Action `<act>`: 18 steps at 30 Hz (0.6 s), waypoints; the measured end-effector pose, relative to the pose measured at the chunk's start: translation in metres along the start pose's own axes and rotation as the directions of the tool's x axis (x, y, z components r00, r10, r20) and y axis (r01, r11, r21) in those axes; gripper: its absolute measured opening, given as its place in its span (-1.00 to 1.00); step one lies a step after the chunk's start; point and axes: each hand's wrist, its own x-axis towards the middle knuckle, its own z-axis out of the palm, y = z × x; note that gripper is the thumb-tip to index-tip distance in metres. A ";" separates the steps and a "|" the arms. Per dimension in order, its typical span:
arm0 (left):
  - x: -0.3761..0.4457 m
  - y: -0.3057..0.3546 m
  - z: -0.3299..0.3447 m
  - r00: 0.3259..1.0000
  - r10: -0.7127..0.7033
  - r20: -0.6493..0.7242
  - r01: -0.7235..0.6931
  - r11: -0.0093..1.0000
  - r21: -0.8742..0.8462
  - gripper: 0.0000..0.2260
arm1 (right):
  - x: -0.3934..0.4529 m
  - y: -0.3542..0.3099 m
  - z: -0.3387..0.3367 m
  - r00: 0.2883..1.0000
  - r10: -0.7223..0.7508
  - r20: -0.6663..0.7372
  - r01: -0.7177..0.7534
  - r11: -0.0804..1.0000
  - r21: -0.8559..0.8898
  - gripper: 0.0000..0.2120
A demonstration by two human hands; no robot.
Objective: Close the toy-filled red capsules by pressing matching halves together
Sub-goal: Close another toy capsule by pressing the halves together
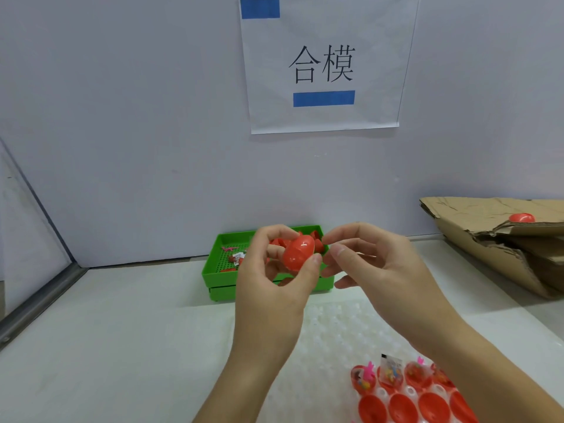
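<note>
Head view, frame centre: the left hand (pixel 274 270) pinches a glossy red plastic egg-shaped capsule (pixel 298 251), the right hand (pixel 366 261) loose and empty beside it; squeezing both ends squarely should seat the seam.

White table (pixel 122 346): green tray (pixel 213 274), cardboard (pixel 488 248)

at frame centre we see the capsule (pixel 298 253) in the left hand (pixel 274 270), the tray (pixel 213 270) behind it, the right hand (pixel 375 264) beside, the box (pixel 488 239) far right, the holder (pixel 335 331) lower right.
</note>
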 end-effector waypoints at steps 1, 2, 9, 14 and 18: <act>-0.001 0.000 0.000 0.999 0.036 0.000 -0.036 0.999 0.034 -0.77 | 0.000 0.000 0.001 1.000 0.008 0.020 -0.008 1.000 0.008 -0.90; -0.002 0.000 0.000 0.997 0.075 -0.001 -0.075 0.994 0.074 -0.76 | -0.001 0.000 0.002 0.999 0.013 0.041 -0.014 1.000 0.019 -0.91; -0.005 0.001 0.005 0.967 0.215 0.136 -0.238 0.954 0.182 -0.69 | -0.001 0.007 0.008 0.999 -0.027 0.025 0.025 0.996 0.087 -0.88; -0.004 0.002 0.004 0.979 0.154 0.131 -0.167 0.981 0.095 -0.62 | 0.002 0.007 0.004 0.985 0.048 0.164 -0.111 0.911 0.398 -0.73; -0.002 0.003 0.003 0.978 0.157 0.134 -0.170 0.981 0.092 -0.68 | 0.002 0.005 0.004 0.971 0.070 0.230 -0.173 0.870 0.462 -0.70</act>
